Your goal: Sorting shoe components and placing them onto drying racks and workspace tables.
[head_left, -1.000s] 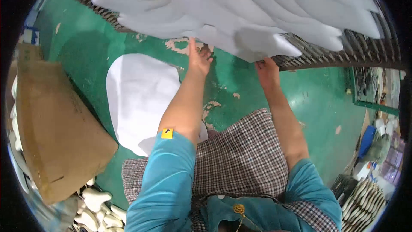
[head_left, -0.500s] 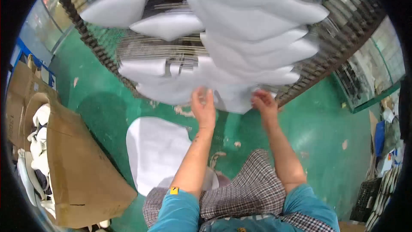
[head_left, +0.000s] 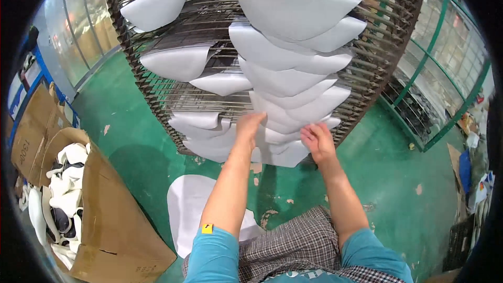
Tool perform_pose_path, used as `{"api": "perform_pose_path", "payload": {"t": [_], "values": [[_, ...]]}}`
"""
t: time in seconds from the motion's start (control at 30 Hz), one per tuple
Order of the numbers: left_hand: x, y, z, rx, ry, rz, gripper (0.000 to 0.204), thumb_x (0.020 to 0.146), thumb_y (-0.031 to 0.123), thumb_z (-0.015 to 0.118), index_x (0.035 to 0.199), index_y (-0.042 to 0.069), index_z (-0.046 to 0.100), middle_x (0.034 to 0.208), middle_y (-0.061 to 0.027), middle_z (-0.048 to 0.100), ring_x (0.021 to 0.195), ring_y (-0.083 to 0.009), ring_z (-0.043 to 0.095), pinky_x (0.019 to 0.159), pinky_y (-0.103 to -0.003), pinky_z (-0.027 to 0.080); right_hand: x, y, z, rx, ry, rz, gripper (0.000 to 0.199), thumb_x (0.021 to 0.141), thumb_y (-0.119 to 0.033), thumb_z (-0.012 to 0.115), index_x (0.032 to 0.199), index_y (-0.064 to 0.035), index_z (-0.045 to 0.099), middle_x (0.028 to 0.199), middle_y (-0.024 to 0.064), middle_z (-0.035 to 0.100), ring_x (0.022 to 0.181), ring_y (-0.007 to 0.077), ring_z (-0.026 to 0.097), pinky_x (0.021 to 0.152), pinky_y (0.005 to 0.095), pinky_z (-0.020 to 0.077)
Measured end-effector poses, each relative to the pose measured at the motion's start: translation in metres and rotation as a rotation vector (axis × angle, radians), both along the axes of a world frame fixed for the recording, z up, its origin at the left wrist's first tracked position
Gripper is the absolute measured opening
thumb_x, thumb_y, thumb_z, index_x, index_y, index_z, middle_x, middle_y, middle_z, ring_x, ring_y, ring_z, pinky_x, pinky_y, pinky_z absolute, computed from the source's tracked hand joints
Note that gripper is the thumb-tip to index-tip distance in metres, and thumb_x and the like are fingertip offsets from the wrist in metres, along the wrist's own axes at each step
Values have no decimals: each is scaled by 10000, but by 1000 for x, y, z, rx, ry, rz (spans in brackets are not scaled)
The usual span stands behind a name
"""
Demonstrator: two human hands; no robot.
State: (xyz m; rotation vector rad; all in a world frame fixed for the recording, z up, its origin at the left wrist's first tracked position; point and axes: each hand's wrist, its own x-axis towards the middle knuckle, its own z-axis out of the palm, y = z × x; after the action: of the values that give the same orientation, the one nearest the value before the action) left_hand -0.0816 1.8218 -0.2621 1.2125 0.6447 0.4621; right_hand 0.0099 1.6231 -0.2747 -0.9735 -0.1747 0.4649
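Observation:
A tall metal rack [head_left: 369, 68] with closely spaced wire shelves stands before me, and white curved sheets [head_left: 293, 8] hang over its front in overlapping layers. My left hand [head_left: 250, 128] is raised at the lower middle sheets, back toward me, fingers stretched out and apparently open; its fingertips are partly hidden. My right hand [head_left: 318, 141] is open beside the lower right ends of the sheets, fingers apart and slightly bent, with nothing visibly held. Between and below the hands hangs the lowest white sheet [head_left: 283, 156].
A large white piece [head_left: 191, 204] lies low at my left, partly behind my left arm. An open cardboard box [head_left: 115, 220] of white and dark pieces stands at the left. On the right are a green-framed rack [head_left: 427, 57] and a dark crate [head_left: 460, 243]. The floor is green.
The view has tilted up, so more of the rack shows and it sits lower in the picture. My left hand has turned its fingers rightward; the right hand's fingers have spread.

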Motion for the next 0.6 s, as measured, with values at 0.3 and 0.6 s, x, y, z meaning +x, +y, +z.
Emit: {"api": "perform_pose_path", "payload": {"t": [0.3, 0.6], "values": [[-1, -12, 39, -108, -186, -12, 358, 700, 251, 649, 984, 46, 573, 948, -37, 566, 858, -165, 507, 739, -316, 399, 12, -14, 114, -419, -628, -428, 349, 729, -272, 659, 867, 35, 563, 720, 30, 565, 624, 97, 467, 567, 253, 395], [18, -24, 57, -816, -696, -220, 383, 768, 9, 519, 1135, -8, 412, 1127, -136, 475, 1031, -290, 477, 890, -453, 400, -27, 18, 211, -986, -2060, -747, 696, 564, -111, 680, 1204, -143, 409, 1275, 100, 336, 1188, 306, 277, 946, 452, 239]]}}
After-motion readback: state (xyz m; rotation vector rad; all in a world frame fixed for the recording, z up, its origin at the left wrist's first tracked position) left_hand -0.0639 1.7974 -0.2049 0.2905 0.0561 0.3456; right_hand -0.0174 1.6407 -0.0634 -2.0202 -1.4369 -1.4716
